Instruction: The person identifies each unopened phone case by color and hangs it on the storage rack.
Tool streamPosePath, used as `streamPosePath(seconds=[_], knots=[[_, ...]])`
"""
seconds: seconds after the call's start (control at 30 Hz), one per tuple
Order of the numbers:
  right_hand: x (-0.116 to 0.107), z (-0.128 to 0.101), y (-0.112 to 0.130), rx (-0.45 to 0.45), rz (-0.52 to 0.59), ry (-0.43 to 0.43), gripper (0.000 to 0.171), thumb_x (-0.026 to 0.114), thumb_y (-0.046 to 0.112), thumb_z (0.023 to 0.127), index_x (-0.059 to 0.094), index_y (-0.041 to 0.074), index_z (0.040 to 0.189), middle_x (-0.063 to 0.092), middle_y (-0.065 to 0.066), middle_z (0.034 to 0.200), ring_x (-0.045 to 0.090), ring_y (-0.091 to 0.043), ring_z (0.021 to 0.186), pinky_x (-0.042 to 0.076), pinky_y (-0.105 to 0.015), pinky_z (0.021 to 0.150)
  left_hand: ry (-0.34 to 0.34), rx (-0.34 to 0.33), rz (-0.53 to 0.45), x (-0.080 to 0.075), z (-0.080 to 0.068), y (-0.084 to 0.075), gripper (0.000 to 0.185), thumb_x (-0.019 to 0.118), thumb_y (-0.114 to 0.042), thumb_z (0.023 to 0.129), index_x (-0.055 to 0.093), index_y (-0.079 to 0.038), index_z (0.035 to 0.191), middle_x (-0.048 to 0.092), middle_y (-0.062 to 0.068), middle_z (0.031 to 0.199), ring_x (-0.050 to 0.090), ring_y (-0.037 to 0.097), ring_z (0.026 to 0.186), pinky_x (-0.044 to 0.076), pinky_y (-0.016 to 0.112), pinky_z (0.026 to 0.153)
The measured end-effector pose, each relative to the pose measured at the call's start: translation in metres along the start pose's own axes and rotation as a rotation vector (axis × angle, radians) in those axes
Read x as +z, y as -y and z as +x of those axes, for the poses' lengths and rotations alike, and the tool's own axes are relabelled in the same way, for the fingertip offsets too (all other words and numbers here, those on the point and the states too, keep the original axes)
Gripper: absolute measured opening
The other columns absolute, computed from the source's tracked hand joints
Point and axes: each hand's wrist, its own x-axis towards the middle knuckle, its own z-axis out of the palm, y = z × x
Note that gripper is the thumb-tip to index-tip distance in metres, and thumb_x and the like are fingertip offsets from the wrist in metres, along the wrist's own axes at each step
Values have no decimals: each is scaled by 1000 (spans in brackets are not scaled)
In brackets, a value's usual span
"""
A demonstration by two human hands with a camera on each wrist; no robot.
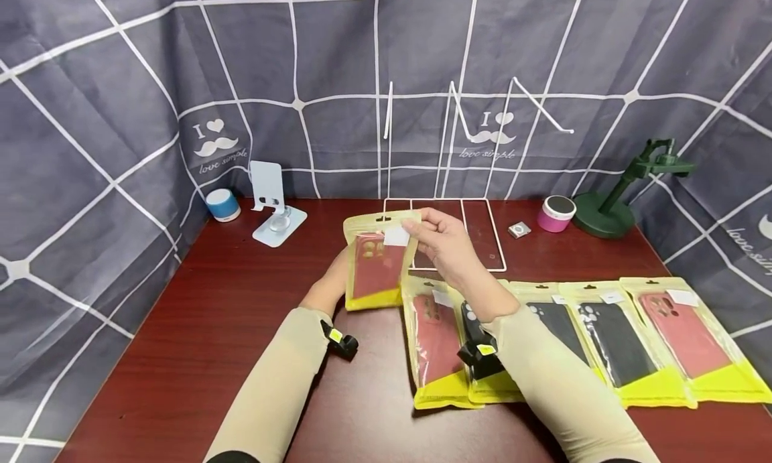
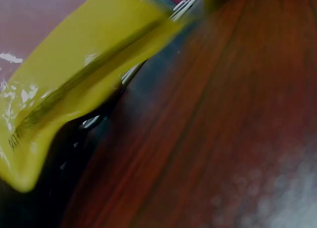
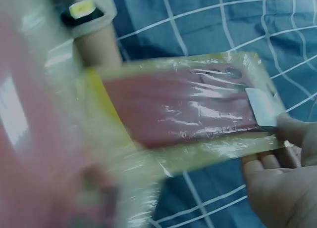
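One packet (image 1: 378,260), yellow-edged with a red phone case inside, is held upright above the table (image 1: 229,329), left of centre. The right hand (image 1: 443,245) pinches its top right corner by the white label, thumb in front and fingers behind; its forearm reaches up from the near right over the row. The left hand (image 1: 330,285) is behind the packet's lower left edge, mostly hidden, so I cannot tell how its fingers lie. Five more packets (image 1: 615,342) lie in an overlapping row on the near right: two red, three black. Far back stand two small speakers, blue (image 1: 222,204) on the left and pink (image 1: 557,214) on the right, one white phone stand (image 1: 273,205), one wire rack (image 1: 446,181) and one green stand (image 1: 621,198).
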Motion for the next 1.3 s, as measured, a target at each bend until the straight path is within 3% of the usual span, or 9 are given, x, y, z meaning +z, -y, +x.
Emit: streamPosePath(seconds=[0.1,0.17,0.27,0.37,0.47,0.63,0.87,1.3], knots=[[9,-2,10,-146,48,-45,3,71,3,93,68,2,92,66,-3,73,60,-10,69,54,-21,65,-11,72,68,0,0,2,57,75,-32,88,59,-10,138,62,7,131,57,21,118,49,37,100],[17,-1,19,-243,1,-88,4,72,3,92,70,5,90,63,-1,68,54,-7,62,48,-19,58,-11,131,109,0,1,4,60,74,-34,90,55,-13,143,60,6,137,56,21,122,49,39,101],[26,7,35,-361,-129,-148,2,74,4,91,73,4,91,68,-1,71,55,-8,59,47,-19,55,-24,223,258,0,3,6,55,71,-37,93,57,-15,141,59,5,138,56,20,125,48,40,103],[31,18,54,-434,-229,-183,10,76,7,90,74,-1,95,76,-6,82,66,-13,65,56,-24,59,-18,245,381,0,5,3,57,71,-48,90,59,-21,139,58,1,139,54,18,128,47,38,105],[34,27,71,-478,-297,-195,13,77,7,89,74,-4,96,76,-9,81,66,-14,62,55,-25,54,15,248,470,0,5,0,72,70,-62,86,55,-24,146,49,1,151,44,20,139,40,40,113],[38,38,93,-488,-415,-231,12,79,10,88,76,0,93,74,-7,76,63,-12,59,48,-22,50,34,207,522,-2,3,-5,91,67,-72,82,43,-21,154,38,2,160,34,23,147,32,43,118],[38,43,104,-460,-503,-280,15,80,18,88,77,5,94,74,-5,74,67,-15,61,53,-25,53,37,190,532,-1,4,-7,92,70,-70,81,43,-20,154,39,1,159,33,20,147,31,41,119],[42,53,104,-450,-518,-308,16,80,19,88,76,5,94,74,-7,76,67,-15,61,53,-24,54,47,183,516,-3,3,-5,97,66,-74,80,41,-17,155,39,2,159,32,22,148,30,41,120]])
